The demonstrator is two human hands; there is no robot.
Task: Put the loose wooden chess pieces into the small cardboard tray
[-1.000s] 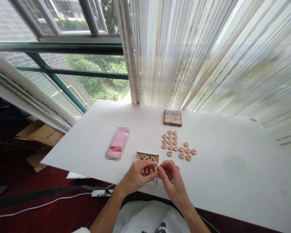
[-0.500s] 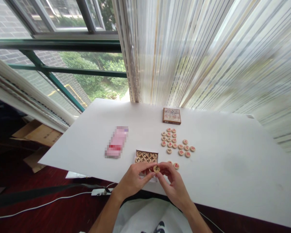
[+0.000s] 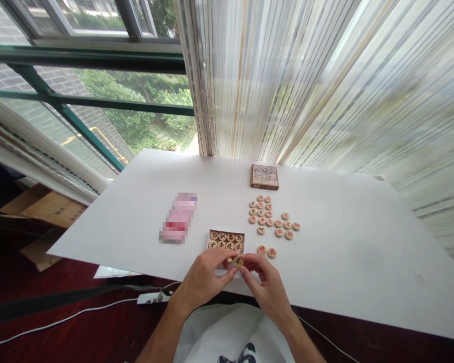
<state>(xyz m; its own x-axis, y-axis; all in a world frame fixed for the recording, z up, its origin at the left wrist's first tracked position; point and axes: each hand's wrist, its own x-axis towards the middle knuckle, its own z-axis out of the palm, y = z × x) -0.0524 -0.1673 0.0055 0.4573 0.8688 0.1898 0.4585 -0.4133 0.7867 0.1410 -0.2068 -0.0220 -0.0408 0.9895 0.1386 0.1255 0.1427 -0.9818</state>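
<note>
The grip was closed from both sides — the left hand (image 3: 208, 272) and the right hand (image 3: 263, 277) together pinched 1 black-marked disc (image 3: 238, 261) above the open box (image 3: 227, 231), close to the near edge of the table (image 3: 344, 267). Held only by its rim, the disc might have slipped if either hand had eased off early; it could then have landed askew on the seated discs (image 3: 230, 237) or rolled over that near edge. The left hand hid part of the lower rows, so a blind push could have tipped a neighbour. Just right of the box lay 2 red-marked discs (image 3: 272, 253) — a sideways swing of the right hand might have knocked them. The loose cluster (image 3: 269, 222) and the flat printed box (image 3: 264, 177), nearer the far edge, seemed at less risk.
</note>
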